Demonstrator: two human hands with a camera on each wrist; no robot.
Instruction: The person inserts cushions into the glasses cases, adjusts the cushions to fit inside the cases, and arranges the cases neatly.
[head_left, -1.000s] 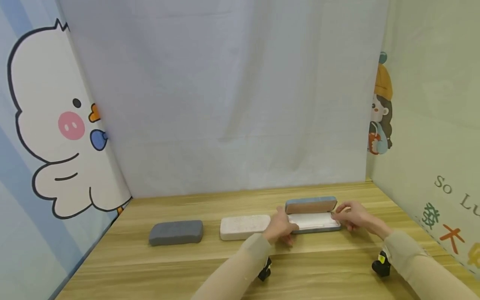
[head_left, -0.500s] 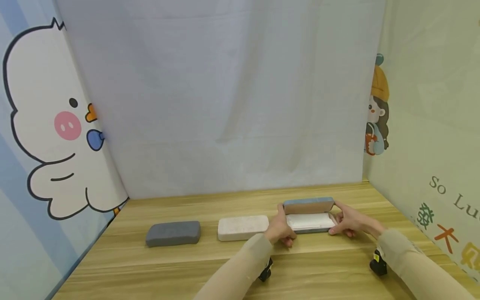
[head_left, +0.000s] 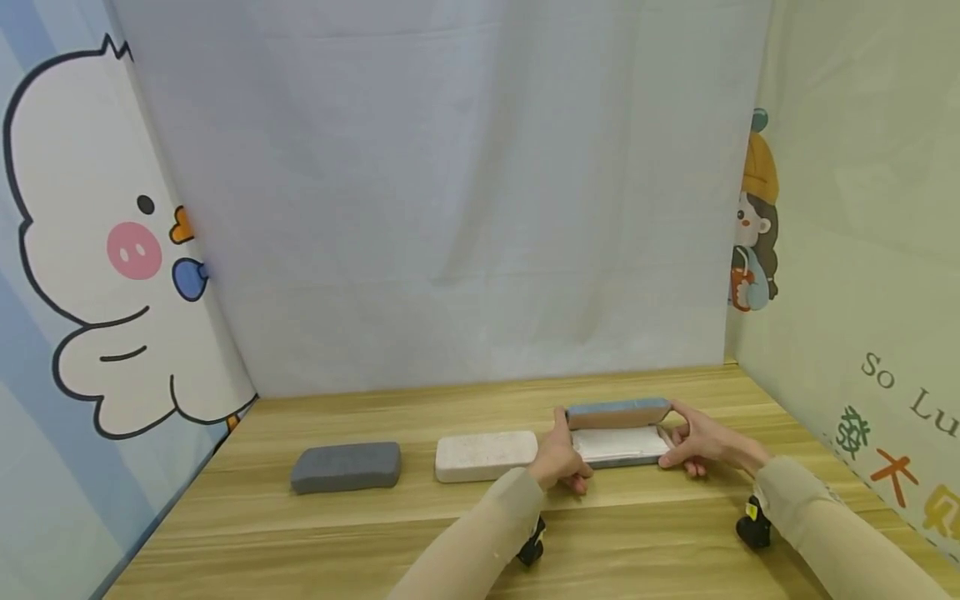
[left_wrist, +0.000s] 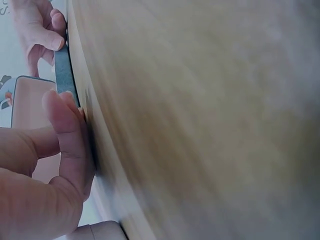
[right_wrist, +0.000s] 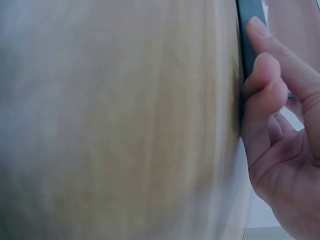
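A blue glasses case (head_left: 619,412) stands with its lid raised on the right part of the table, its lid lining a brownish pink. Inside the base lies a white cloth (head_left: 617,443). My left hand (head_left: 557,457) holds the case's left end, forefinger up by the lid's corner. At the other end, my right hand (head_left: 707,442) grips the case, thumb at the front corner and a finger up beside the lid. In the left wrist view the blue front edge (left_wrist: 64,70) shows past the fingertips. The right wrist view has the fingers against that same edge (right_wrist: 248,45).
A white case (head_left: 486,457) sits just left of my left hand, and a dark grey case (head_left: 347,467) lies farther left. Both are shut. Behind the wooden table (head_left: 300,550) hangs a pale curtain (head_left: 450,208); a printed wall panel (head_left: 847,250) borders the right side.
My right hand has moved from the cloth inside the case to the case's right end. My left forefinger has risen beside the lid. The lid now leans slightly farther forward.
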